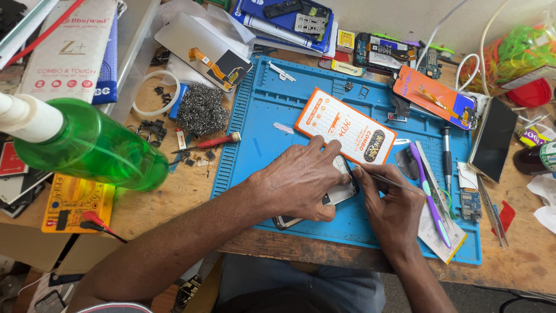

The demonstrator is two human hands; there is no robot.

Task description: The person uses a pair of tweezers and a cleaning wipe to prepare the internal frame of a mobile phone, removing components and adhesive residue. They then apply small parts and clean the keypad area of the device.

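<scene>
A dark smartphone [339, 194] lies on the blue work mat [260, 133], mostly covered by my left hand [304, 179], which presses down on it. My right hand [394, 206] pinches thin metal tweezers [391, 182] whose tip touches the phone's upper right edge. An orange and white flat box [346, 126] lies just beyond my left fingers. A purple toothbrush [428, 188] rests to the right of my right hand.
A green spray bottle [87, 145] stands at the left over a yellow multimeter [72, 203]. Steel wool [201, 109], a red screwdriver [211, 142], phone screens [437, 95], a black glass panel [493, 139], a circuit board [470, 204] and rubber bands [515, 52] crowd the wooden bench.
</scene>
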